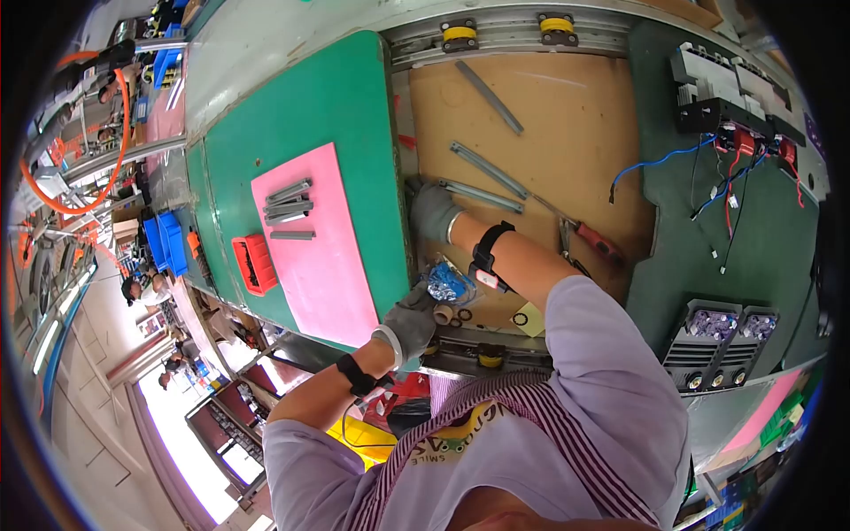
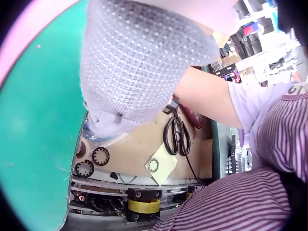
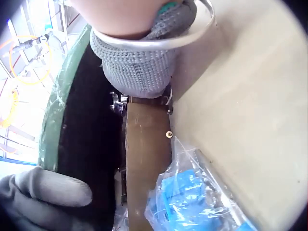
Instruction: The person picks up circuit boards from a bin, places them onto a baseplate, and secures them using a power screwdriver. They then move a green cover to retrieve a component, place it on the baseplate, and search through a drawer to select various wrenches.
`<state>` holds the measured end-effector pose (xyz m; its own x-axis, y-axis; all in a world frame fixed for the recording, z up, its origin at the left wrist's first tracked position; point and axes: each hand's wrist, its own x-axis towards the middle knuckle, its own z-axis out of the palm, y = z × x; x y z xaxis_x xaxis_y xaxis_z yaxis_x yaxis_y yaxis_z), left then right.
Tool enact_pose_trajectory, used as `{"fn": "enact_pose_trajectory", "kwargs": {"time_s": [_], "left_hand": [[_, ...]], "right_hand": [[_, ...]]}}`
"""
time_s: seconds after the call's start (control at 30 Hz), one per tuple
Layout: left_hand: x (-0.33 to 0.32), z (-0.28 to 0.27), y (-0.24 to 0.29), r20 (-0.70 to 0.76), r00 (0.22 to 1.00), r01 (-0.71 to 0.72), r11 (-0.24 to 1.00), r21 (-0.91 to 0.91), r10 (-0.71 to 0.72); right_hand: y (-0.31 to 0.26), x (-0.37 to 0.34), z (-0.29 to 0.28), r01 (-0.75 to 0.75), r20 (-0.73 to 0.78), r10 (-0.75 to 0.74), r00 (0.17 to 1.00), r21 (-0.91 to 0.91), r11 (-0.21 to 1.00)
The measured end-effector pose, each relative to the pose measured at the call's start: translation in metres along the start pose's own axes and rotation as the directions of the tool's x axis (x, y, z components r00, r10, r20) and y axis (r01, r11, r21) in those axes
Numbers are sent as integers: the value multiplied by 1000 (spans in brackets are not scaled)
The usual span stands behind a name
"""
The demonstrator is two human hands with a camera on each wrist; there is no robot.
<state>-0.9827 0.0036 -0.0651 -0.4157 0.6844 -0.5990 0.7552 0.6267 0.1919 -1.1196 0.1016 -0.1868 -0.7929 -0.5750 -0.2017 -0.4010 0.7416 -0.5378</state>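
Observation:
My left hand (image 1: pixel 409 327), in a grey knit glove, lies at the edge of the green tabletop (image 1: pixel 345 115), beside a clear bag of blue pieces (image 1: pixel 452 281). Its fingers (image 3: pixel 57 190) look fairly straight in the right wrist view, with no object seen in them. My right hand (image 1: pixel 434 215), also gloved, reaches down at the dark gap between the green top and the brown board (image 1: pixel 558 115). Its fingertips are hidden behind the glove (image 3: pixel 139 67), so I cannot tell what they hold. Small shiny metal parts (image 3: pixel 117 102) show right by it.
Grey metal strips (image 1: pixel 487 168) and a red-handled screwdriver (image 1: pixel 600 243) lie on the brown board. Black-handled scissors (image 2: pixel 177 134), toothed rings (image 2: pixel 100 156) and a yellow note (image 2: pixel 162 166) are near my body. A pink sheet (image 1: pixel 323 257) bears more strips, beside a red bin (image 1: pixel 255 264).

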Motion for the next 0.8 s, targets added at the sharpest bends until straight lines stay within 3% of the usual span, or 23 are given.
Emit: {"fn": "enact_pose_trajectory", "kwargs": {"time_s": [0.07, 0.13, 0.23, 0.27, 0.33, 0.37, 0.53, 0.63, 0.7, 0.77, 0.8], "left_hand": [[-4, 4, 0, 121, 992, 40, 999, -25, -37], [-2, -11, -1, 95, 995, -17, 1000, -1, 18], [0, -13, -1, 82, 995, -53, 999, -9, 54], [-1, -10, -1, 85, 995, -57, 998, -18, 59], [-1, -3, -4, -56, 995, -83, 997, -1, 83], [-1, 1, -4, -125, 988, -92, 996, 10, 92], [-1, 29, -8, -89, 996, -32, 999, -36, 29], [5, 28, -8, 61, 997, -36, 999, 9, 35], [7, 30, -11, 73, 996, -43, 999, 17, 42], [6, 38, -13, -56, 996, -67, 997, -30, 65], [6, 42, -13, -52, 996, -74, 997, -1, 73]], "right_hand": [[-1, -4, -5, -14, -46, 15, 999, 29, 999], [8, -14, -20, 28, -8, -28, 1000, -13, 1000], [22, -37, -29, 148, -241, -109, 964, 151, 977], [25, -43, -31, 144, -220, -110, 969, 148, 978], [30, -52, -34, 141, -180, -113, 977, 145, 979], [34, -57, -30, 141, -194, -120, 974, 96, 985], [57, -87, -22, 97, -180, -120, 976, -133, 986], [67, -107, -25, 119, -206, -148, 967, -150, 982], [69, -126, -34, 78, -212, -120, 970, -198, 977], [72, -142, -42, 45, -198, -93, 976, -234, 971], [74, -149, -44, 35, -181, -82, 980, -248, 968]]}}
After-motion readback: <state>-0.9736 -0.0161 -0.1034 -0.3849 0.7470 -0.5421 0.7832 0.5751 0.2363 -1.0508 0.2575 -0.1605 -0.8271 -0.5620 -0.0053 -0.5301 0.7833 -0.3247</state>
